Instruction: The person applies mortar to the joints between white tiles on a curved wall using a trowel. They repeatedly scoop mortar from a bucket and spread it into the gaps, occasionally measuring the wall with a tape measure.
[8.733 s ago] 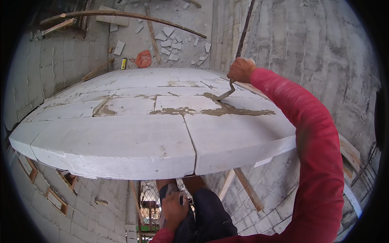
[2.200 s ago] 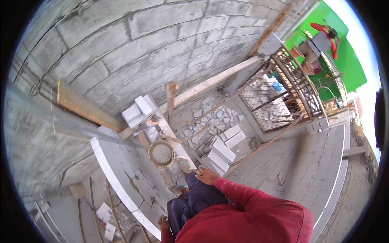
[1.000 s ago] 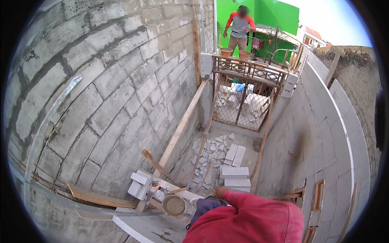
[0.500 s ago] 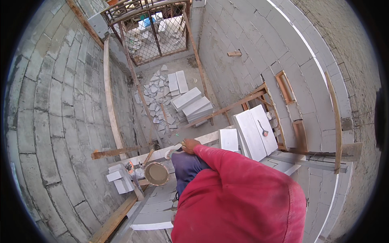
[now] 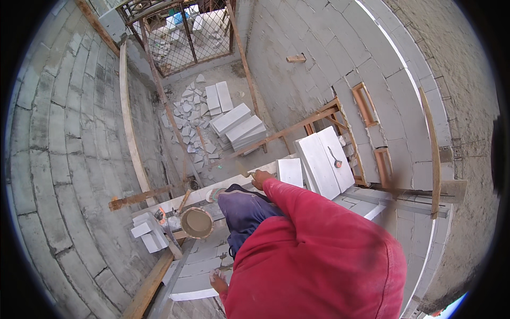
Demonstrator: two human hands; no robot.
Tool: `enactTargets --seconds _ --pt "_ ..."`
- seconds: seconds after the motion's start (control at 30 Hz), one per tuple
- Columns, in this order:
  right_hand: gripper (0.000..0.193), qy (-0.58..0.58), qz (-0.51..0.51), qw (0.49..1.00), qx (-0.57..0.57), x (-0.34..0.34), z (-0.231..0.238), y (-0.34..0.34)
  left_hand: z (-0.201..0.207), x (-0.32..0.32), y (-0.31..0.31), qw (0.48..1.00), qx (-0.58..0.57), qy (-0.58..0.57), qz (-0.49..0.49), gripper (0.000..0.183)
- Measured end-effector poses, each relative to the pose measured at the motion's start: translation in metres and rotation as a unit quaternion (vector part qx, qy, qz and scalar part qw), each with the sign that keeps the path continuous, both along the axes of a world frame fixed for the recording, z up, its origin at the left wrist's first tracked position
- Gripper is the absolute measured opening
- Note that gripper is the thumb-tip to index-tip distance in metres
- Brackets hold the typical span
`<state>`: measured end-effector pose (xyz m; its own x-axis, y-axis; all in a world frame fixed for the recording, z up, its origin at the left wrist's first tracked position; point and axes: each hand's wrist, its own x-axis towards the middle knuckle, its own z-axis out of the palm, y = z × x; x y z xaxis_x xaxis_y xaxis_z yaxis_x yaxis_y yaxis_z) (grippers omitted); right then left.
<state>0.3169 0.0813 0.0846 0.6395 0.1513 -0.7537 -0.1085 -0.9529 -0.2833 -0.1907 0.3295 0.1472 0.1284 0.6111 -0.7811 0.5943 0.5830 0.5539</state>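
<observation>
My right hand (image 5: 258, 179) is closed around a trowel (image 5: 243, 170), whose blade points to the far left over the plank. My left hand (image 5: 218, 280) is low in the view, at the edge of the pale block wall (image 5: 199, 270), fingers small but apparently loose, with no tool visible in it. A round bucket (image 5: 196, 222) of grey mortar stands left of my bent knee. Just right of my right hand is a white block (image 5: 290, 173). Beyond it, larger white blocks (image 5: 325, 164) lean together, with a small dark-handled tool (image 5: 336, 158) lying on them.
More white blocks (image 5: 149, 234) sit left of the bucket beside an orange-handled tool (image 5: 161, 213). Below, the floor holds stacked blocks (image 5: 239, 125) and broken pieces (image 5: 188, 111). Wooden braces (image 5: 133, 127) and a rail (image 5: 287, 135) cross the space. Block walls rise on both sides.
My right hand has moved a little away from my knee to the right, and the trowel now shows. My left hand has come into view at the block wall. The whole view has shifted.
</observation>
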Motion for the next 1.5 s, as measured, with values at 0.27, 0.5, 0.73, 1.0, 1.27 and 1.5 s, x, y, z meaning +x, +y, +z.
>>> enactTargets --seconds 0.27,0.5,0.73,1.0,1.27,1.5 --pt "0.055 0.052 0.112 0.988 0.095 0.010 0.048 0.096 -0.033 -0.050 -0.031 0.999 0.036 0.028 -0.013 0.035" --pt "0.058 0.050 0.300 0.950 0.065 0.011 0.055 0.136 -0.039 0.014 -0.016 0.995 0.063 0.065 0.037 0.033" --pt "0.060 0.005 0.334 0.940 0.071 0.018 0.061 0.141 -0.032 0.062 -0.033 0.995 0.048 0.040 0.081 0.032" --pt "0.048 -0.052 0.461 0.885 0.046 0.015 0.019 0.122 -0.028 0.071 -0.059 0.993 0.042 0.038 0.099 0.031" --pt "0.053 -0.013 0.466 0.885 -0.023 0.006 -0.058 0.121 -0.028 0.055 -0.088 0.991 0.043 0.042 0.119 0.031" --pt "0.052 -0.036 0.540 0.840 0.036 0.001 -0.017 0.131 -0.026 0.049 -0.103 0.988 0.044 0.044 0.138 0.030"
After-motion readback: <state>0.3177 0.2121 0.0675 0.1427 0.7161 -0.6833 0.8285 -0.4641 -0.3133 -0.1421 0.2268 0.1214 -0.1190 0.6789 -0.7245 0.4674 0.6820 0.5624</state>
